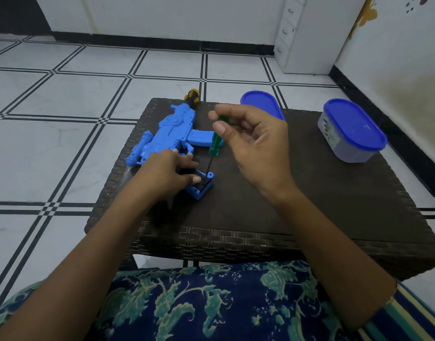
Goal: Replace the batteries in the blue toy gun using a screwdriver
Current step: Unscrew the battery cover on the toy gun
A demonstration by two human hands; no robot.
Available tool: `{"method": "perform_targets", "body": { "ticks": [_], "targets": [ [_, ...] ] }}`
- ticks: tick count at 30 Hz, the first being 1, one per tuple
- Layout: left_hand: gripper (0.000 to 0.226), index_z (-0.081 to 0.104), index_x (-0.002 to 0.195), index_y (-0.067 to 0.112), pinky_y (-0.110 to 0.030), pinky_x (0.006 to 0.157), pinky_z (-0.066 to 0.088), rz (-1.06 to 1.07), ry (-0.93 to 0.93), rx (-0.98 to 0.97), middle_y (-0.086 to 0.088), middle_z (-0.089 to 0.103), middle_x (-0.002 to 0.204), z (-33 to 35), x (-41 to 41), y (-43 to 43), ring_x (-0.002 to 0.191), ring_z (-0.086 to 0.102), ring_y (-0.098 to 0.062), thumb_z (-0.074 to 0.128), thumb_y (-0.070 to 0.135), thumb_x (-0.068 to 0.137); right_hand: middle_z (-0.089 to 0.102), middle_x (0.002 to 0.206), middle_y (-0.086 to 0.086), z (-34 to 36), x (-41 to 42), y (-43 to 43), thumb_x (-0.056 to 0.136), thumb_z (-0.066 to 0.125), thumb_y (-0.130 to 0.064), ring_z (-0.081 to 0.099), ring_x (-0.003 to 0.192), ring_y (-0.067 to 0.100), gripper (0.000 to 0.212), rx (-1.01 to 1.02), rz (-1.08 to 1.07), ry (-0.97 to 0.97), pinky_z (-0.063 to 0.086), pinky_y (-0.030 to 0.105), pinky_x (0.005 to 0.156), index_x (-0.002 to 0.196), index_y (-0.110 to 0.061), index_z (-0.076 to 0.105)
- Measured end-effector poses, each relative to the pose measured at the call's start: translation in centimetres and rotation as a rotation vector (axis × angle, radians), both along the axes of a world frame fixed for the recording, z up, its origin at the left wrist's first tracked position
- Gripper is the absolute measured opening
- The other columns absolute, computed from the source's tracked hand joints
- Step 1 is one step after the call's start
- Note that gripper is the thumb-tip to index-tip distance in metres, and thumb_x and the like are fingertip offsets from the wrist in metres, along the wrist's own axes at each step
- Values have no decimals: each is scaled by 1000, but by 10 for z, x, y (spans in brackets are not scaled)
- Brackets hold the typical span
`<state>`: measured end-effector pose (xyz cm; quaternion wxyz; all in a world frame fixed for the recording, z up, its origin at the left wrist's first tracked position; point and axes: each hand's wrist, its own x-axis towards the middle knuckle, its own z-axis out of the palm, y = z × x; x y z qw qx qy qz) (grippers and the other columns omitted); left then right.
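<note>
The gun (169,134) lies on the table's (285,193) left, its long axis running from 7 to 1 o'clock. The left hand (167,168) grips its handle. The right hand (255,143) pinches the screwdriver (216,143), tip down on the handle. The far tub (260,102) is at 1 o'clock, the near tub (351,131) at 3.

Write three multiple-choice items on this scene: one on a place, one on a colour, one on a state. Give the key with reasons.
1. Where is the tip of the screwdriver held in the right hand?
A) at the grip end of the gun
B) on the floor
C) on a chair

2. What colour is that screwdriver's handle?
A) red
B) green
C) white

3. How is the tub on the right?
A) open
B) tipped over
C) upright and lidded

Key:
1 A, the shaft runs down onto the gun's grip end.
2 B, the pinched handle is green.
3 C, it stands with its blue lid on.
</note>
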<state>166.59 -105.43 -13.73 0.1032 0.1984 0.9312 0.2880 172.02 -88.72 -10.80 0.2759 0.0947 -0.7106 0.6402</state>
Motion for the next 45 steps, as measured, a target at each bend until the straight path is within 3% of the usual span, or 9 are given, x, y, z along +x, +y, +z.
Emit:
{"method": "perform_targets", "body": {
  "ticks": [6, 10, 18, 24, 29, 34, 38, 42, 45],
  "targets": [
    [44, 61, 127, 23, -35, 117, 20, 5, -4, 10, 9, 46, 144, 0, 1, 0, 143, 25, -9, 71, 27, 84, 70, 112, 10, 0, 3, -2, 87, 71, -4, 65, 111, 16, 17, 21, -1, 1, 55, 21, 82, 104, -4, 73],
    [45, 61, 127, 24, -36, 117, 21, 5, -8, 11, 9, 46, 145, -1, 0, -1, 142, 25, -10, 71, 27, 84, 67, 96, 7, 0, 1, -1, 82, 77, -10, 65, 89, 17, 19, 79, -34, 31, 57, 30, 73, 101, -12, 74],
    [44, 62, 126, 22, -33, 116, 22, 3, -7, 20, 9, 46, 144, -1, 0, 0, 141, 28, -10, 71, 25, 83, 73, 106, 8, -2, 1, -2, 91, 63, -3, 70, 103, 17, 24, 52, 17, -20, 58, 36, 87, 114, -3, 69],
    [43, 63, 125, 22, -32, 116, 21, 1, 2, 37, 8, 47, 143, -2, 1, -1, 142, 25, -9, 71, 25, 84, 70, 102, 6, -7, 2, -6, 85, 74, -5, 69, 91, 34, 31, 68, 2, -2, 61, 48, 68, 115, -10, 68],
    [44, 62, 126, 22, -35, 117, 20, 2, -7, 38, 8, 47, 143, -1, 0, -2, 142, 25, -9, 72, 25, 83, 72, 94, 12, -6, -1, -2, 83, 75, -4, 70, 91, 27, 30, 85, -114, 58, 57, 24, 72, 112, -6, 69],
    [45, 61, 127, 23, -36, 118, 20, 7, -27, 21, 9, 46, 144, 1, 0, -1, 143, 25, -9, 71, 26, 83, 71, 92, 12, -4, -2, 4, 83, 75, -4, 70, 88, 24, 28, 96, -172, 93, 56, 22, 74, 110, -9, 69],
    [45, 61, 127, 24, -34, 116, 21, 13, -24, 13, 10, 46, 144, 1, 1, 0, 142, 27, -9, 71, 27, 84, 69, 89, 1, -5, -1, 9, 85, 73, -7, 65, 80, 2, 27, 202, -259, 74, 53, 14, 69, 112, -11, 69],
    [44, 61, 126, 25, -35, 116, 21, 18, -9, 9, 10, 47, 143, 1, 1, 0, 142, 26, -9, 70, 29, 84, 64, 91, -9, -12, -4, 13, 86, 70, -8, 53, 67, -5, 34, 423, -316, 3, 44, 8, 66, 119, -13, 69],
    [43, 62, 125, 25, -36, 116, 23, 4, 19, 8, 8, 48, 143, 1, 4, -2, 142, 27, -9, 70, 30, 84, 68, 99, 1, -17, -5, 13, 86, 70, -9, 56, 78, 1, 46, 631, -235, -110, 52, 23, 75, 129, -16, 58]
  ]
}}
